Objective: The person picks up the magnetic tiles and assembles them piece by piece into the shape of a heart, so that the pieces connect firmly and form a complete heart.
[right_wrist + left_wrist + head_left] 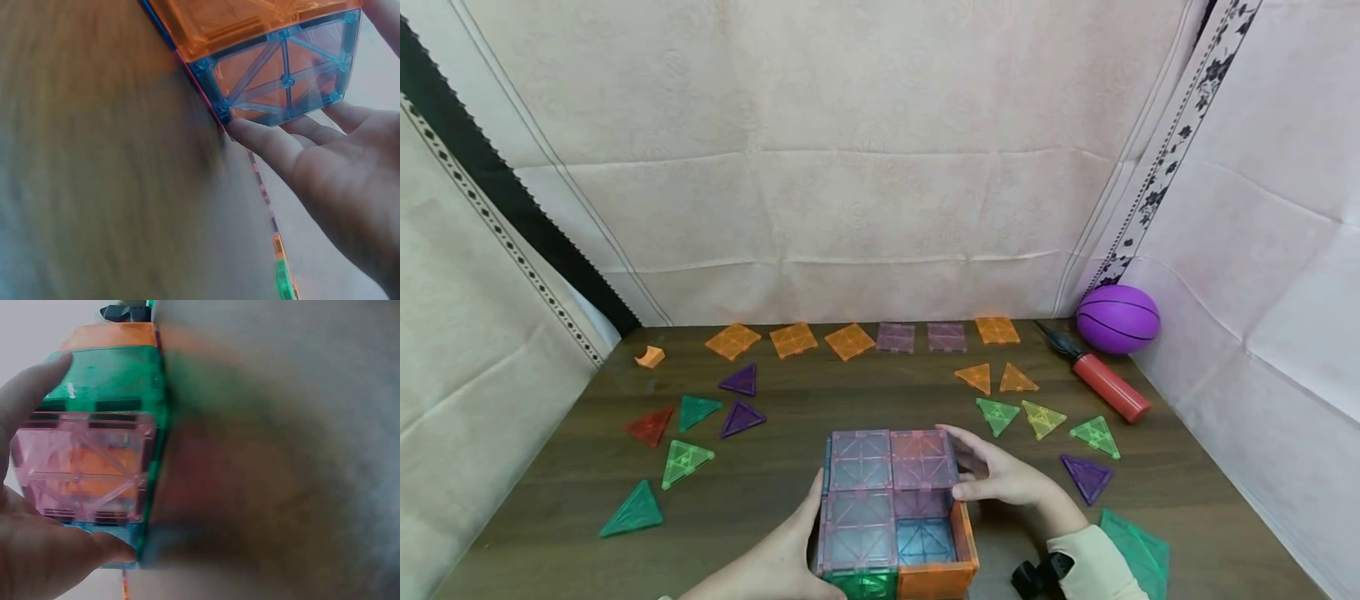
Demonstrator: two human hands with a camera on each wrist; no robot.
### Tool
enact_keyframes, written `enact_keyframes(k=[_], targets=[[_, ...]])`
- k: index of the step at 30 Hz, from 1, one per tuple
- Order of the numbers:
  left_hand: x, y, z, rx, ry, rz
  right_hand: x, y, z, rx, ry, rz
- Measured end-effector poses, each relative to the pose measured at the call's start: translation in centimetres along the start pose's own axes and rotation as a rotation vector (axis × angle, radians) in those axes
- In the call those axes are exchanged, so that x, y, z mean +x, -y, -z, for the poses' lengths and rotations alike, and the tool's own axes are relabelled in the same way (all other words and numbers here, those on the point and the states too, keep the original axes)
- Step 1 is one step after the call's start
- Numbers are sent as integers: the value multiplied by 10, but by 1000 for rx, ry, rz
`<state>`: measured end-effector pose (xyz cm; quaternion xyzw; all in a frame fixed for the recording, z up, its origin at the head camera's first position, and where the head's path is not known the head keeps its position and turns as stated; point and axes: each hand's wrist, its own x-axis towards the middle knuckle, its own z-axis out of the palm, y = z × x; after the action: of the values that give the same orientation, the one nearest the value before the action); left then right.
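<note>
A boxy structure of translucent magnetic tiles (861, 521) stands at the table's front middle. Pale purple and pink squares cover most of its top; the front right cell is uncovered, with a blue tile (925, 542) visible down inside and orange walls (936, 575) around it. My left hand (775, 554) grips the left side, where the left wrist view has a green tile (103, 378) beside a pink one (81, 472). Around the far right corner, my right hand (1000, 479) holds the structure, fingertips at a blue tile (284, 81) in the right wrist view.
Loose triangle tiles lie left, such as a green one (634, 510), and right, such as a purple one (1086, 477). Orange and purple squares (896, 337) line the back edge. A red-handled brush (1112, 387) and a purple ball (1117, 319) sit at the back right.
</note>
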<state>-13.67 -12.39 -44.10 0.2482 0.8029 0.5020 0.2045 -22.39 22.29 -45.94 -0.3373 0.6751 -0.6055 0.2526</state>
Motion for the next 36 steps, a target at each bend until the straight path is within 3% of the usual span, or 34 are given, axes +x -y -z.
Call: enact_keyframes(k=[5,10,14,21,31,36], targets=[[0,6,5,-19,-11,29,7,0,-2,4,-49,2],[2,14,22,-42,-18,61,27,1,-3,-73,-86,0],[5,22,40,-80,-2,34,47,4,-1,-101,-104,-16],[18,38,69,-229,44,-32,84,6,9,-62,-107,-96],[51,53,102,-277,-42,34,129,4,37,-81,-155,-179],[58,61,115,-290,-78,55,146,3,45,-109,-159,-189]])
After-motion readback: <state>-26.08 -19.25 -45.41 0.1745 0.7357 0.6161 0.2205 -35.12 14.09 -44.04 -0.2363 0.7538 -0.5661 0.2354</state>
